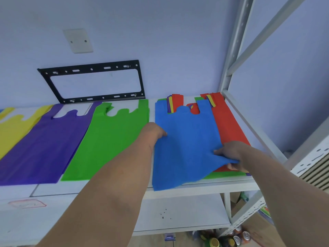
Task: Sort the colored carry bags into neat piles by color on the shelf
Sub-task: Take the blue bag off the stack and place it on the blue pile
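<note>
- Head view: both hands are on the blue bag [185, 139], which lies on top of the mixed stack [229, 122] at the right end of the shelf [195, 187]. The left hand [154, 132] grips its left edge with curled fingers, and the right hand [231, 155] pinches its lower right corner, lifted off the red bag [229, 125] beneath.
- Step in hand, as I judge it: peeling the blue bag off the unsorted stack to start or join a blue pile.
- Sorted piles lie to the left: green [114, 139], purple [46, 145], yellow [12, 129] (each flat, side by side).
- Next move calls for carrying the bag clear without dragging the red one, then laying it flat.
- The blue bag's long axis runs front to back, handles pointing at the wall [160, 41], its bottom edge overhanging the shelf front.
</note>
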